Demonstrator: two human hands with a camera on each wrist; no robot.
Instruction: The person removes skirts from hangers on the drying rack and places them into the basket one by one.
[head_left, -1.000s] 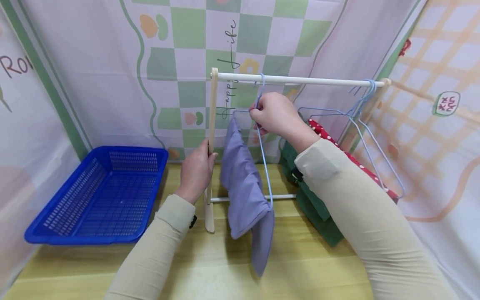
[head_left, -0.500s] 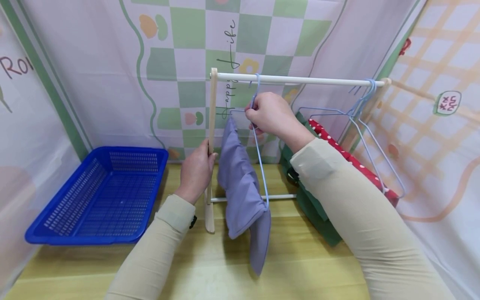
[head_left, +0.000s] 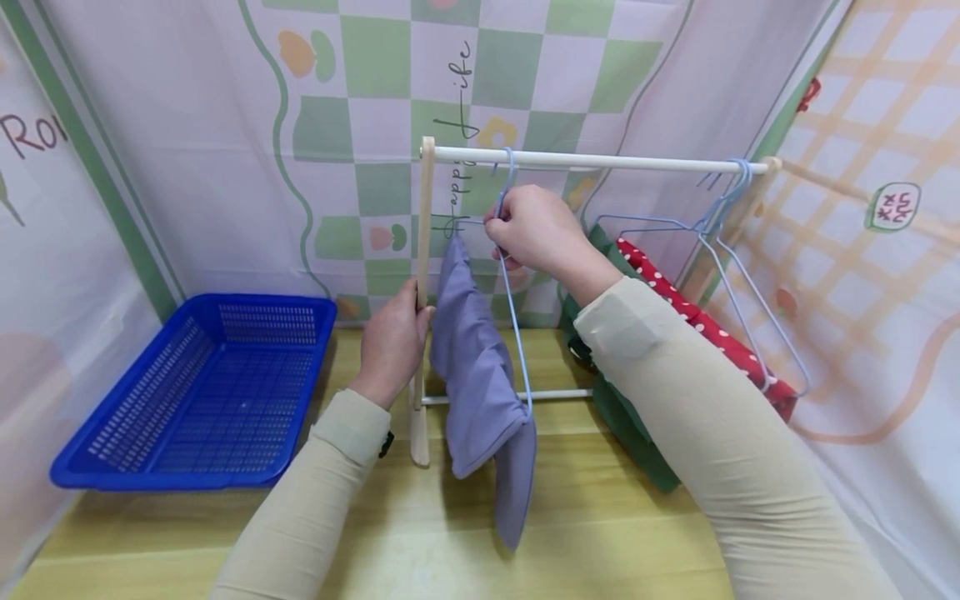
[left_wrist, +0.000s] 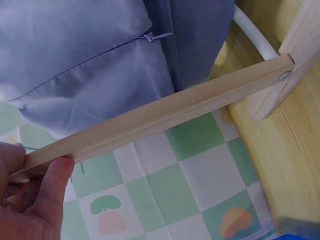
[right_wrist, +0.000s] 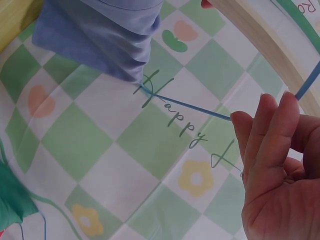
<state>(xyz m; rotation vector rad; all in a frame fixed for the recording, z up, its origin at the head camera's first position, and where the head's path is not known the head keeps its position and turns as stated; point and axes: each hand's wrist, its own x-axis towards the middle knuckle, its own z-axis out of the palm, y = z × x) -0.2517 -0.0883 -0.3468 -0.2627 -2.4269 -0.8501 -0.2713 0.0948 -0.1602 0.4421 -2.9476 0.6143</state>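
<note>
My right hand (head_left: pixel 542 235) pinches a blue wire hanger (head_left: pixel 517 329) just below its hook, which loops over the white top rail (head_left: pixel 600 160). A purple-grey cloth piece (head_left: pixel 480 358) drapes over that hanger's lower bar; a small zipper shows on it in the left wrist view. With fingers and thumb, my left hand (head_left: pixel 392 343) grips the wooden upright (left_wrist: pixel 165 112) at the rack's left end. In the right wrist view, the hanger's wire (right_wrist: pixel 192 108) runs from the cloth to my fingers.
A blue plastic basket (head_left: pixel 225 392) stands at left on the wooden table (head_left: pixel 600 542). Toward the rack's right end hang more blue hangers (head_left: pixel 738 200) with a red polka-dot cloth (head_left: pixel 712 333) and a green cloth (head_left: pixel 633 425). A white lower rail (head_left: pixel 558 394) crosses near the table.
My right hand has slid the hanger with the purple-grey cloth leftward along the top rail, nearer the left upright. The left hand has stayed in place on the upright.
</note>
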